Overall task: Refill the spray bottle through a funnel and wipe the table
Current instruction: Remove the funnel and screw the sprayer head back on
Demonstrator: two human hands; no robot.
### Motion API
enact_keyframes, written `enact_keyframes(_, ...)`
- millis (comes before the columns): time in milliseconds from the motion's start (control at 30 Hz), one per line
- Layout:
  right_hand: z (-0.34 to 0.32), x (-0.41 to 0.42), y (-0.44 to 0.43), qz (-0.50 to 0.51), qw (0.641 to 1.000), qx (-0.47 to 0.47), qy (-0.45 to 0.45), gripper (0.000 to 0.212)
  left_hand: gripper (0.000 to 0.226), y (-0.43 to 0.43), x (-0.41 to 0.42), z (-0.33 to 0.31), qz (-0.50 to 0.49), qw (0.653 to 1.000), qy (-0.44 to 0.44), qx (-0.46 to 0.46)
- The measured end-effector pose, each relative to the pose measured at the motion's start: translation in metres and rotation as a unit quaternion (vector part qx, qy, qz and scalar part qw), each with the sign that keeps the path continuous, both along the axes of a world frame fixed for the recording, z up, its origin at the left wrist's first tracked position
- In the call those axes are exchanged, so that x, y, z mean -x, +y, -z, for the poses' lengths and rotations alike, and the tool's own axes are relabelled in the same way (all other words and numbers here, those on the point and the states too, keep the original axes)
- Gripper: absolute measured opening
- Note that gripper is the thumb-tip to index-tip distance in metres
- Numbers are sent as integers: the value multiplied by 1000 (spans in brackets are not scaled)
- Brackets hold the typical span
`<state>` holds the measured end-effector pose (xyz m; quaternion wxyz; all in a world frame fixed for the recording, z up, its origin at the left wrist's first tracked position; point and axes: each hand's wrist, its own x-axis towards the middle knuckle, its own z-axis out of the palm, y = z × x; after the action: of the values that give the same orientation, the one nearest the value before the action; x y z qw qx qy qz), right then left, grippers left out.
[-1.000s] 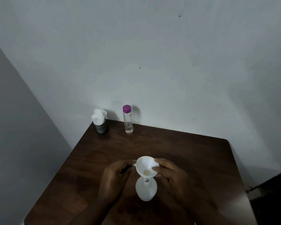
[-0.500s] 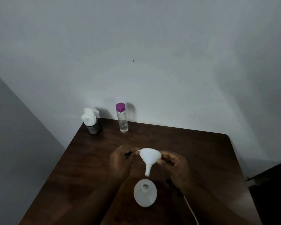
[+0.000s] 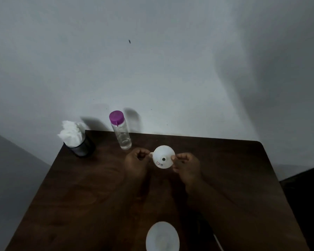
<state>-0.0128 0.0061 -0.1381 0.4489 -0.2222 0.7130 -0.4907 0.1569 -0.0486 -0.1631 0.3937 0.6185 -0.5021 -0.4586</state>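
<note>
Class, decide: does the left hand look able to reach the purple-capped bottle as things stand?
Probably yes: the bottle stands just beyond the left hand, nothing between, but it pinches the funnel.

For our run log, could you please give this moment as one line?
left hand, right hand: pinch funnel | spray bottle: on table, apart | clear bottle: capped
</note>
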Motion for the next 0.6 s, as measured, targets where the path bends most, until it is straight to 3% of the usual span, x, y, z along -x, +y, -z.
enact_keyframes(200,36,4,-55,20,999,-48,15,22,28,-41,13,31,10,999,15,-31)
enact_keyframes(400,63,16,-90,8,993,-80,86,24,36,-72,23,47,85,986,-143,19)
enact_keyframes(600,74,20,-100,-44,968,-121,213,28,34,-78,28,54,135,955,-253,81)
